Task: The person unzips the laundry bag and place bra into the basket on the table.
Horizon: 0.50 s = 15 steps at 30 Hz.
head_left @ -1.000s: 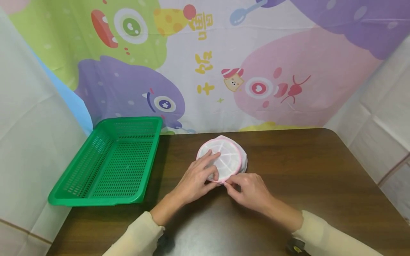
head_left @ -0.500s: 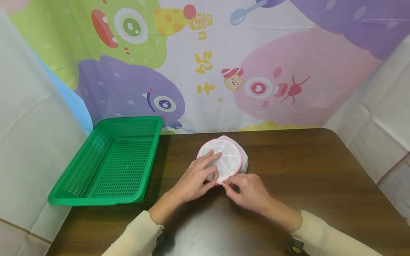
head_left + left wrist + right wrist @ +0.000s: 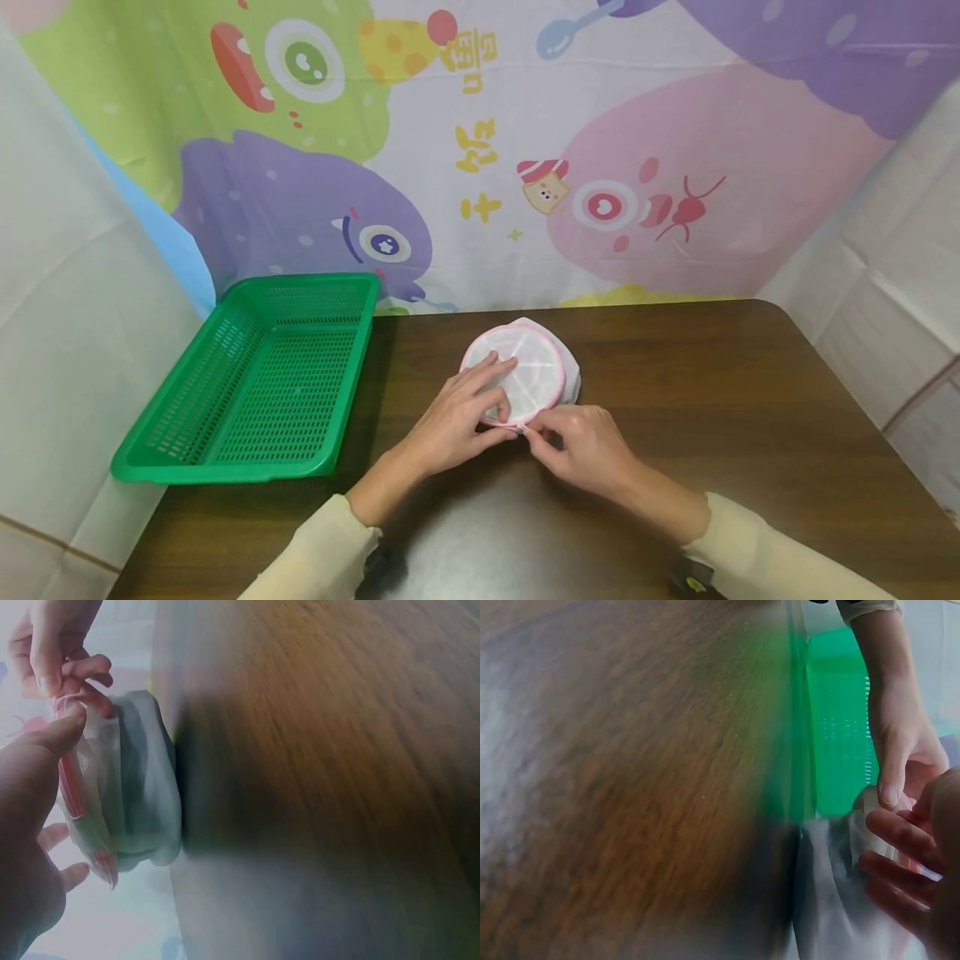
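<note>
A round white mesh laundry bag [image 3: 536,367] with pink trim sits on the brown table in the head view. My left hand [image 3: 461,417] lies over its near left side, some fingers spread on the mesh top. Its thumb and bent forefinger hold the pink rim at the front. Right beside them, my right hand [image 3: 585,446] pinches the zip end at the rim between thumb and forefinger; the zip pull itself is mostly hidden by the fingertips. In the left wrist view the bag's grey-looking side [image 3: 146,780] stands puffed up from the table.
A green perforated plastic basket [image 3: 288,392] stands on the table to the left, with nothing in it. Behind the table [image 3: 712,383] hangs a cartoon-printed curtain [image 3: 487,250]. Pale tiled-look sheets [image 3: 67,333] close off both sides.
Both hands stay at the bag's front rim, with only tiny shifts of the right fingertips along the edge. The bag and basket keep their places.
</note>
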### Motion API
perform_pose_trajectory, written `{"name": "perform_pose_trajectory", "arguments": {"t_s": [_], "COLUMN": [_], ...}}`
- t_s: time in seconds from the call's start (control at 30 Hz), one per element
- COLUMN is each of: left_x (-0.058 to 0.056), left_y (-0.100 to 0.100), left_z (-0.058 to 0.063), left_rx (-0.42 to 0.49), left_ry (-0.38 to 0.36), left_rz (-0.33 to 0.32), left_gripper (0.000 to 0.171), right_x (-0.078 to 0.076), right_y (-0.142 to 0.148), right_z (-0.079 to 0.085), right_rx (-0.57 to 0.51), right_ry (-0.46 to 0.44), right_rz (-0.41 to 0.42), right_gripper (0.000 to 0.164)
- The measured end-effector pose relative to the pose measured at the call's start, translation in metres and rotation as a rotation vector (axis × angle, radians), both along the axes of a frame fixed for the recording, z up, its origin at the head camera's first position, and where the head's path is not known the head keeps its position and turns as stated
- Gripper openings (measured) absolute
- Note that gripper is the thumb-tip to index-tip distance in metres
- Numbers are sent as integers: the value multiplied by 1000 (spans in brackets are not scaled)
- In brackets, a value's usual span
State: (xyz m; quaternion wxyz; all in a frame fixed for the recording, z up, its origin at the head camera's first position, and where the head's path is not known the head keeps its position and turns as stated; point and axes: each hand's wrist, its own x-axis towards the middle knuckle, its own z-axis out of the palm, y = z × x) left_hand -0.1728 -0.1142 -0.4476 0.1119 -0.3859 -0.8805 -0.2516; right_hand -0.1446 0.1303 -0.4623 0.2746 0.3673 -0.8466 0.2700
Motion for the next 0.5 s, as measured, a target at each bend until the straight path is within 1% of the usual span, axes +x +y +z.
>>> {"name": "perform_pose_trajectory", "arguments": {"t_s": [0.23,0.37,0.5], "left_x": [0,0,0], "left_y": [2,0,-4], "left_z": [-1,-1,-2], "left_rx": [6,-8,-12], "left_ry": [9,29,24], "left_rz": [-13,-28,-34], "left_gripper": [30,28,28], "right_x": [-1,0,0], "right_y": [-2,-1,0], "right_z": [1,0,-2], "right_rx": [-7,-4,8], "right_ry": [11,8,0], "right_rz": [2,7,0], "right_gripper": [13,12,13]}}
